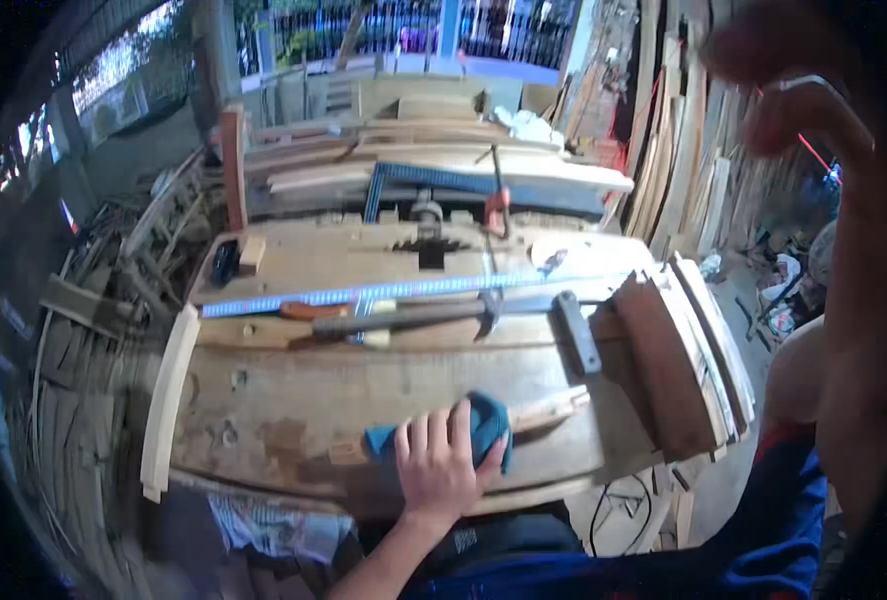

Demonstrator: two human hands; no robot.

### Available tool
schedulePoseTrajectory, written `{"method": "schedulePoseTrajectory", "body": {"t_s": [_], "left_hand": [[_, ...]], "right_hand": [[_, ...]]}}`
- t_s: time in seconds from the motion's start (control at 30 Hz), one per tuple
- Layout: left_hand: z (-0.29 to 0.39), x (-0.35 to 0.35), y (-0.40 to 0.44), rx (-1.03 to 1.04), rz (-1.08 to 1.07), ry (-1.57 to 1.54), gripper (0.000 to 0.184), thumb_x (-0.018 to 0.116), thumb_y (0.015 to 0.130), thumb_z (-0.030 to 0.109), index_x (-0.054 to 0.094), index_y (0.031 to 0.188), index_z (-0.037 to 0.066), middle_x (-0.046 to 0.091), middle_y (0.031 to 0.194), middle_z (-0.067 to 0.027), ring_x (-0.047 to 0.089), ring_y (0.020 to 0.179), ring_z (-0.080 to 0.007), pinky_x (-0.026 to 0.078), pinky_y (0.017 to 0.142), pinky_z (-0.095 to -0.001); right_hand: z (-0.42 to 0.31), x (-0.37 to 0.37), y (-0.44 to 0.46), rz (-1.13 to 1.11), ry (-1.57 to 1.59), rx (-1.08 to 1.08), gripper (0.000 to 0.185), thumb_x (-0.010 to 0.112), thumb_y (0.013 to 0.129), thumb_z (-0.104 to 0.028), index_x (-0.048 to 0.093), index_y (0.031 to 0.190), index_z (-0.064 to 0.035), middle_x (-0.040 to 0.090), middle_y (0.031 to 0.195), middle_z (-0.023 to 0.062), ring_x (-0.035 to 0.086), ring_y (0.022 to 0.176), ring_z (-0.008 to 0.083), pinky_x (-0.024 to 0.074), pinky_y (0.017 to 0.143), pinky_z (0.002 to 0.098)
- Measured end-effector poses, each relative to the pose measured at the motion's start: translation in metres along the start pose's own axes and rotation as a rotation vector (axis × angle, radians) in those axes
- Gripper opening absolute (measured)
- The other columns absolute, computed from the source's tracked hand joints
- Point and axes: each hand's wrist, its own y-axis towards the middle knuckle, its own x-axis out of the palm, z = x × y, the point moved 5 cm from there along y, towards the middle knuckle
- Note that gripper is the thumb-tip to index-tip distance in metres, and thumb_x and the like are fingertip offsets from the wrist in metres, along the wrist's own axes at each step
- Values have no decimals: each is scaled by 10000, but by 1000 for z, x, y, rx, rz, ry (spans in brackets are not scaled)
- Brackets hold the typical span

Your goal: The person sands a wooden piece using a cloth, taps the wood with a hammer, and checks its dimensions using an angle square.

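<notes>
Teal cloth [491,425], bunched, lay on the workbench [294,385] near its near edge, roughly mid-width. Left hand [442,475] was on top: fingers bent over the cloth, slightly apart, thumb down along its right side. Cloth looked light, soft and limp, not fragile; slipperiness couldn't be told. Best hold was probably the thick bunched part, since the loose corner on the left would just flop.

Wood strip [556,410] stuck out right of the cloth; whether it ran underneath was hidden. Farther in from the near edge: hammer [404,318] lying crosswise, flat metal tool [579,340] right of its head, long ruler [344,297] beyond. Brown board [669,365] sat along the right edge, clamp [500,205] at the far edge.

Right hand [814,108] was raised off the workbench, well apart from the cloth, dark and blurred; couldn't tell finger state or any grip.
</notes>
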Motion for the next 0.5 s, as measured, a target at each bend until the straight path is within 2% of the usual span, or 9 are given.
{"method": "schedulePoseTrajectory", "body": {"t_s": [0.5], "left_hand": [[7, 3, 3, -16, -34, -33, 609, 570, 970, 570, 661, 1247, 35, 647, 1120, -138, 584, 1075, -352, 379, 1032, -538]], "right_hand": [[17, 9, -15, 0, 27, 69, 319, 780, 898, -211, 680, 1116, -1, 697, 1116, 168, 673, 1055, 303, 520, 946, 437]]}}
